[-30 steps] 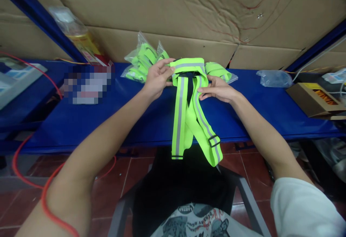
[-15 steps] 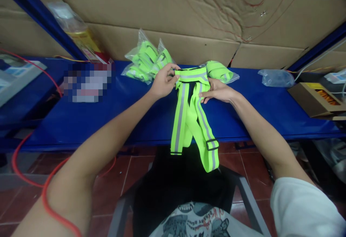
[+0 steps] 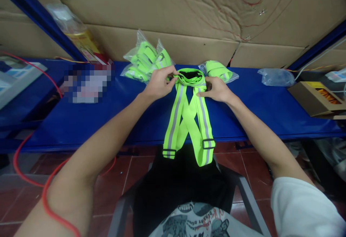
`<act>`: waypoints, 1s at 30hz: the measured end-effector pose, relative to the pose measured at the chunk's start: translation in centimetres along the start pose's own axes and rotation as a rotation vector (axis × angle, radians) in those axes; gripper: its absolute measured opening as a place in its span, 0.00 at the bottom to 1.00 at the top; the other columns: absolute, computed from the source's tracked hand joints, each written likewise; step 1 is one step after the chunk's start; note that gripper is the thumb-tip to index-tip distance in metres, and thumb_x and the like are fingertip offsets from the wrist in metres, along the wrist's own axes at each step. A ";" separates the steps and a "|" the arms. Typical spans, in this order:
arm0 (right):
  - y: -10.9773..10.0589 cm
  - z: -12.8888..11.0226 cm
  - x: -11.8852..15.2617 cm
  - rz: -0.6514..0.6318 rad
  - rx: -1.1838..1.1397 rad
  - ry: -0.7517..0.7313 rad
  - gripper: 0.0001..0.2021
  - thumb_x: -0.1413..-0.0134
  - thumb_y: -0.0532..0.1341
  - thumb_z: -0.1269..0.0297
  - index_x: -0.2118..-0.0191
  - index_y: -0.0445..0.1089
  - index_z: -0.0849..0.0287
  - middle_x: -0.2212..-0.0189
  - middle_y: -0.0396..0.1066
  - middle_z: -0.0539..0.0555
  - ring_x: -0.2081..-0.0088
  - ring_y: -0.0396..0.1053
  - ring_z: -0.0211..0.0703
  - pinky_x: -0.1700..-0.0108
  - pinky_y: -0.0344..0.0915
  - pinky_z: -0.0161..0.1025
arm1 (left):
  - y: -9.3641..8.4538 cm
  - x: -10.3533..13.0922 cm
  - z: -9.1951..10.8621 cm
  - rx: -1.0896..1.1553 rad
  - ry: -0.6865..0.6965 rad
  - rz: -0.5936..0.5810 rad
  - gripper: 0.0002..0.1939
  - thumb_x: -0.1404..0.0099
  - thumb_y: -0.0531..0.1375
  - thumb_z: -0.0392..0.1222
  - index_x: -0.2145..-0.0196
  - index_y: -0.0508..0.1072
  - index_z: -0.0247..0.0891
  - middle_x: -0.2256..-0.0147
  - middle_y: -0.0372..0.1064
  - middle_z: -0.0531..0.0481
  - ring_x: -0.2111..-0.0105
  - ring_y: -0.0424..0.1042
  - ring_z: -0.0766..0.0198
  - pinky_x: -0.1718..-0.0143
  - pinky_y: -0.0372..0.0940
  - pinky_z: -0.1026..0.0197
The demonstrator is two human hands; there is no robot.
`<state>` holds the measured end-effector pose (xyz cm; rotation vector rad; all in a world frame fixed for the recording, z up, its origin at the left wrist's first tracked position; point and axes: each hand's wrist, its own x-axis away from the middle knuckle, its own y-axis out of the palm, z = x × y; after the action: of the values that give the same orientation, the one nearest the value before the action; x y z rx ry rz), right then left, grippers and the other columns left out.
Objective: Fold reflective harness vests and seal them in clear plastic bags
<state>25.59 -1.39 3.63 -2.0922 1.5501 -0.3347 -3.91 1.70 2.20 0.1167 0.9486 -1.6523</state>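
Observation:
A neon-yellow reflective harness [image 3: 190, 112] with grey stripes is between my two hands. Its waist part is looped into a layered ring at the top, with black showing inside. Two straps cross and hang over the table's front edge, each with a black slide buckle near its lower end. My left hand [image 3: 162, 82] pinches the ring's left side between thumb and fingers. On the right side, my right hand [image 3: 215, 88] grips the ring where a strap begins, its fingertips partly hidden behind the band.
Bagged neon harnesses [image 3: 146, 60] lie at the back, with another bag [image 3: 217, 70] behind my right hand. A clear plastic bag [image 3: 276, 77] and an open cardboard box [image 3: 315, 99] sit right on the blue table [image 3: 108, 121]. A bottle [image 3: 78, 35] stands back left; a red hose [image 3: 48, 201] crosses my left arm.
The harness's top band has tilted from side-on to show its looped ring from above. The left strap has swung left, showing its buckle and the crossing. Both hands keep hold.

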 end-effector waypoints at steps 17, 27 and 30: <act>-1.7 -0.7 1.1 -0.045 0.386 -0.235 0.45 0.44 0.75 0.35 0.28 0.72 0.56 0.69 0.82 0.54 0.67 0.80 0.56 0.57 0.76 0.51 | -0.1 0.3 0.0 -0.426 0.392 -0.189 0.16 0.25 0.57 0.38 0.55 0.87 0.38 0.55 0.84 0.43 0.56 0.84 0.53 0.54 0.77 0.53; -0.6 -1.8 1.2 0.037 0.776 -0.302 0.21 0.26 0.65 0.48 0.38 0.80 0.53 0.57 0.86 0.58 0.61 0.81 0.57 0.58 0.66 0.46 | -0.4 0.3 0.8 -0.360 0.400 -0.232 0.09 0.29 0.61 0.36 0.59 0.83 0.38 0.53 0.82 0.45 0.62 0.80 0.60 0.58 0.74 0.58; -0.8 -1.6 1.1 0.024 0.753 -0.321 0.17 0.26 0.65 0.53 0.41 0.82 0.53 0.55 0.87 0.57 0.62 0.80 0.55 0.58 0.64 0.44 | -0.5 0.4 1.6 -0.379 0.322 -0.265 0.13 0.34 0.63 0.32 0.53 0.81 0.39 0.56 0.81 0.47 0.61 0.80 0.59 0.60 0.71 0.59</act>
<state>25.82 -2.70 5.31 -1.4473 1.0351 -0.4601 -3.85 0.42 3.35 -0.0029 1.5629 -1.6896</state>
